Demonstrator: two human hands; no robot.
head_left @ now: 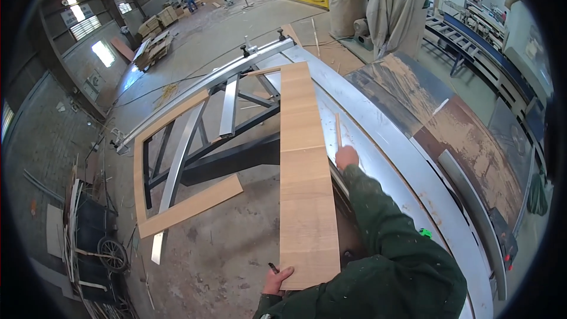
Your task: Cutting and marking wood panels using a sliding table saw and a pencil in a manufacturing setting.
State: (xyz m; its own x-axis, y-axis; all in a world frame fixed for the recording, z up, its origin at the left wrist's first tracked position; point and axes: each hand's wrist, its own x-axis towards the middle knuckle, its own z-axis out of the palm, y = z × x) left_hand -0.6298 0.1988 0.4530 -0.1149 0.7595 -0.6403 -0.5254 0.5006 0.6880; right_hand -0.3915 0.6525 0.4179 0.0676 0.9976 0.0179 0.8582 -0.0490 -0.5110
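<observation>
My left hand (277,281) grips the near left corner of a wide light-wood panel (307,201), its thumb lying on the top face. A short dark pen-like thing (273,268) sticks up from the same hand. Stretched forward past the panel's right edge, my right hand (346,157) is closed round a thin wooden strip (338,129) that points away from me over the metal table. The panel belongs to a frame-shaped piece whose narrower wooden part (195,205) runs off to the left, around an open middle. My right fingers are partly hidden by the back of the hand.
A silver sliding saw table (378,127) with sawdust lies right of the panel. Its metal fence (207,85) and dark support frame (230,156) extend left. A dusty side table (455,124) stands farther right, a covered machine (396,9) behind, and a wheeled cart (112,254) at left.
</observation>
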